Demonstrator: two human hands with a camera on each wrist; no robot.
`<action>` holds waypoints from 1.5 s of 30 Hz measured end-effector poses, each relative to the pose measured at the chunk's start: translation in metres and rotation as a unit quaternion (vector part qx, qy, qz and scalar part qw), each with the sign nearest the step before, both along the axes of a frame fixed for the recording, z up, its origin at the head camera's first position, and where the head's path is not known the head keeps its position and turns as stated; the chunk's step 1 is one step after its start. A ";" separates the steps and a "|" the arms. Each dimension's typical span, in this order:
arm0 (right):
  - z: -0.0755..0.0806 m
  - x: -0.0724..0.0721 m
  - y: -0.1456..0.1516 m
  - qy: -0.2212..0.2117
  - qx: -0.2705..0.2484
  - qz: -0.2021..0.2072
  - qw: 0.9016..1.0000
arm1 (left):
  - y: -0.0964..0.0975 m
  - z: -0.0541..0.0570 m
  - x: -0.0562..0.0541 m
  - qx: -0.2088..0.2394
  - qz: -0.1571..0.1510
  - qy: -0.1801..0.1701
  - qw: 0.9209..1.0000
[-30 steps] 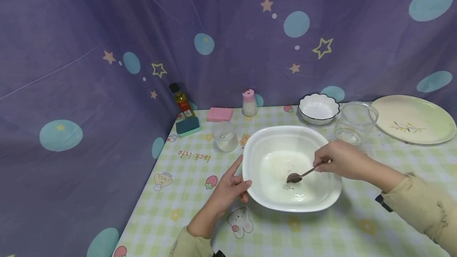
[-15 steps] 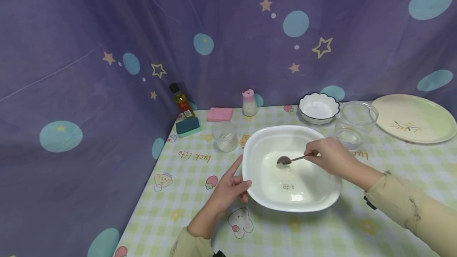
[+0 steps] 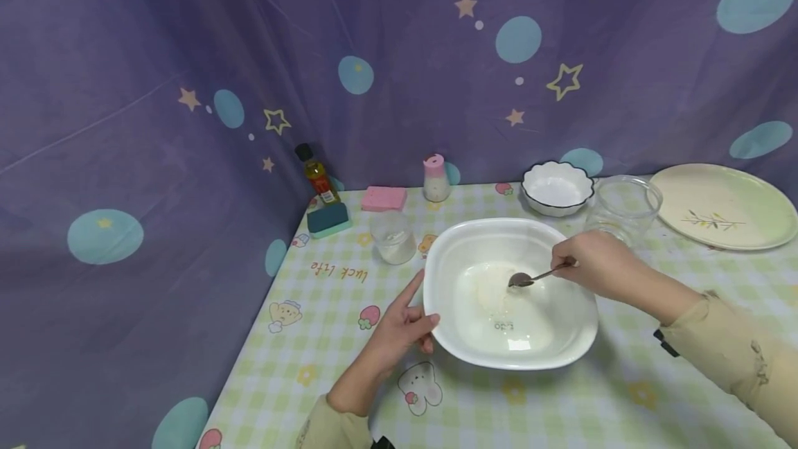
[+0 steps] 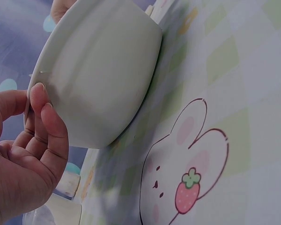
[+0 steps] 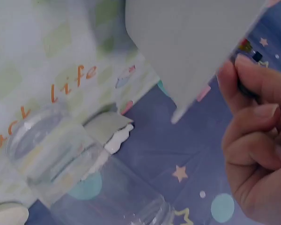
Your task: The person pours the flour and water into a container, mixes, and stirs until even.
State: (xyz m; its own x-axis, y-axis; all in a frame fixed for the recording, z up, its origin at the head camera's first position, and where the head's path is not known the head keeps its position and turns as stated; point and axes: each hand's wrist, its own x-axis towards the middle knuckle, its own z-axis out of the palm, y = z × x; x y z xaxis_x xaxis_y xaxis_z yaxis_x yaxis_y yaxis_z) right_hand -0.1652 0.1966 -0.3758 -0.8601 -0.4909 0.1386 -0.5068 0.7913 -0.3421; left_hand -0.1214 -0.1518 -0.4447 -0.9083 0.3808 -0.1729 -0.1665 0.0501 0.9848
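A white oval basin [image 3: 461,352] stands on the table with a pale, milky liquid [image 3: 486,296] in its bottom. At its left side my left hand [image 3: 402,328] pinches the rim, thumb on top and curled fingers beneath, as the left wrist view shows [image 4: 33,154]. Over the basin's right part, my right hand [image 3: 598,262] pinches the handle of a small dark spoon [image 3: 520,280]. The spoon's bowl is inside the basin at the liquid; how deep it dips is hard to tell. In the right wrist view, the right hand [image 5: 257,140] hides most of the spoon.
Behind the basin are a clear jar [image 3: 623,206], a scalloped white bowl [image 3: 557,189] and an oval plate [image 3: 723,206]. Leftward stand a glass with white powder [image 3: 394,241], a pink-capped shaker [image 3: 436,179], a pink sponge [image 3: 384,199], a green sponge [image 3: 329,220] and an oil bottle [image 3: 319,177].
My right hand has moved the spoon from the basin's near part to the far left, then back rightward. The left hand has kept its hold on the rim.
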 end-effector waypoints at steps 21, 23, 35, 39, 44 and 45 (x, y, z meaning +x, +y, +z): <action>0.001 0.012 -0.007 -0.106 -0.059 0.108 0.987 | 0.000 0.000 0.000 0.005 0.002 -0.004 1.000; -0.003 0.011 -0.012 -0.091 -0.070 0.118 0.986 | 0.000 0.000 0.000 0.005 0.002 -0.004 1.000; -0.019 -0.006 -0.033 0.000 -0.074 0.038 0.997 | 0.000 0.000 -0.001 -0.003 0.003 -0.003 1.000; -0.019 -0.009 -0.031 0.028 -0.067 0.001 0.997 | 0.000 0.000 0.000 0.000 0.001 -0.001 1.000; -0.018 -0.011 -0.024 0.049 -0.040 -0.039 0.997 | 0.000 -0.001 0.000 0.005 0.000 0.000 1.000; -0.017 -0.011 -0.023 0.050 -0.033 -0.046 0.997 | 0.000 -0.001 0.000 0.005 0.000 0.000 1.000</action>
